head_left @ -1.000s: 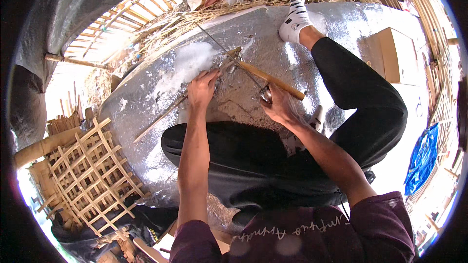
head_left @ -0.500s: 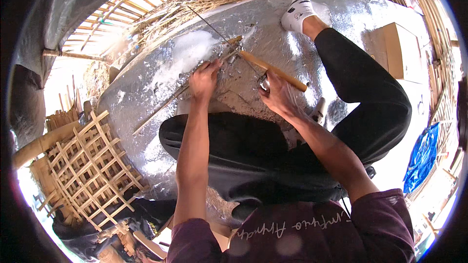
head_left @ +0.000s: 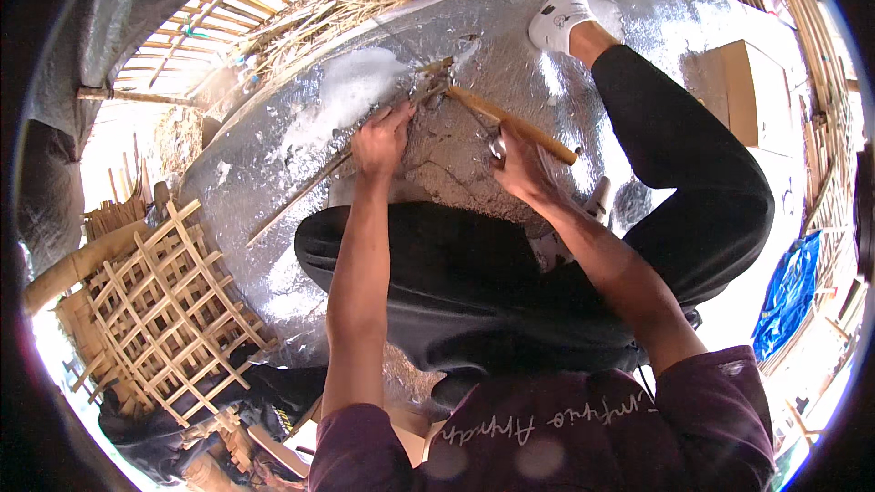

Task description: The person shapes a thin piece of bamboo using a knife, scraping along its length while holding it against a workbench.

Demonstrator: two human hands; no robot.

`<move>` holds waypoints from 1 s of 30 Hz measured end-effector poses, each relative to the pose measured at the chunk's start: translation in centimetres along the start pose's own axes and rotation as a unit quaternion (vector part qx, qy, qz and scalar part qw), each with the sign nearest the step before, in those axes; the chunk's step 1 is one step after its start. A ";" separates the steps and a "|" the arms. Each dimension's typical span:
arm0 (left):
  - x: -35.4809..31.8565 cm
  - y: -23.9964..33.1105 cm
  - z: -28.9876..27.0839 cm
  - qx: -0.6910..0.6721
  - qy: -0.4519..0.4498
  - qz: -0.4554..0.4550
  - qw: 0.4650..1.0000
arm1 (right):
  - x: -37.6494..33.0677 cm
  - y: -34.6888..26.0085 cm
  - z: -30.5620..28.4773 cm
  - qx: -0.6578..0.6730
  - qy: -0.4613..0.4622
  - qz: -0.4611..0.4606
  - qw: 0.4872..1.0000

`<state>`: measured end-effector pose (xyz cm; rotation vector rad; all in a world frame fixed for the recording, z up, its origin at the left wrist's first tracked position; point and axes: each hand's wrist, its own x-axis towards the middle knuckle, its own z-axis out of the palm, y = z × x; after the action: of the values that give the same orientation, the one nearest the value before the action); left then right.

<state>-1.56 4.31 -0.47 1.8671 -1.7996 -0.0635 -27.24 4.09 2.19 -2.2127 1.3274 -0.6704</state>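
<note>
On silver mat [head_left: 273, 164], hands [head_left: 383, 138] gripping slanted bamboo strip [head_left: 301, 196]

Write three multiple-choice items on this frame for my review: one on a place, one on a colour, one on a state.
1. Where does the bamboo lattice panel lie?
A. to the person's left
B. on the lap
C. against the cardboard box

2. What colour is the sock?
A. red
B. white with dark marks
C. plain green

3. How is the right hand?
A. open and flat
B. closed on a wooden-handled tool
C. out of view

Answers: 1 A, it lies at lower left beside the silver mat. 2 B, white shows plainly. 3 B, fingers wrap the handle.
</note>
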 end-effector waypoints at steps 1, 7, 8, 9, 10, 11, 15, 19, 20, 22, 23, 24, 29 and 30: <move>-0.2 -0.1 0.1 0.001 0.002 0.000 1.000 | 0.2 -0.1 0.4 -0.027 0.046 -0.025 0.998; -0.8 -1.1 -0.1 0.025 0.061 0.039 0.997 | 2.8 -3.3 -2.1 0.102 -0.097 0.111 0.984; -0.8 -1.3 0.0 0.013 0.048 0.020 0.999 | 3.1 -3.8 -2.2 0.133 -0.108 0.130 0.977; -1.0 -1.5 0.0 0.001 0.035 0.000 0.999 | 3.0 -4.2 -2.0 0.144 -0.114 0.152 0.971; -0.9 -1.0 0.1 -0.005 0.036 0.002 0.999 | 2.2 -2.9 -1.1 0.139 -0.111 0.154 0.972; -0.6 -0.3 0.1 -0.018 0.003 -0.008 1.000 | 0.8 -0.7 0.7 0.087 -0.053 0.090 0.991; -0.5 -0.3 0.4 -0.017 0.008 -0.003 1.000 | 1.5 -0.3 1.1 0.072 -0.032 0.083 0.993; -0.5 0.0 -1.2 -0.015 -0.051 -0.039 0.998 | 3.6 -4.3 -2.6 0.133 -0.083 0.122 0.980; -0.6 0.0 -1.2 -0.015 -0.052 -0.040 0.998 | 3.8 -4.5 -2.8 0.135 -0.073 0.123 0.980; -0.6 0.0 -1.0 -0.012 -0.056 -0.060 0.997 | 2.1 -2.6 -0.8 0.158 -0.055 0.103 0.980; -0.2 0.3 -0.3 -0.020 -0.053 -0.054 0.997 | 0.6 -0.2 1.3 0.074 -0.009 0.053 0.996; -0.2 0.4 0.5 -0.017 -0.018 -0.013 1.000 | 0.0 1.4 2.2 -0.011 0.034 0.001 0.999; -0.7 -0.2 -0.3 -0.003 -0.011 -0.009 1.000 | 2.4 -2.7 -1.1 0.088 -0.083 0.132 0.984; -0.4 0.0 -0.6 -0.005 -0.011 -0.009 1.000 | 3.2 -3.5 -2.3 0.087 -0.083 0.133 0.984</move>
<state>-1.41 4.90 -0.12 1.8832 -1.7940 -0.0998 -24.99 2.34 6.69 -1.8663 1.3887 -0.4709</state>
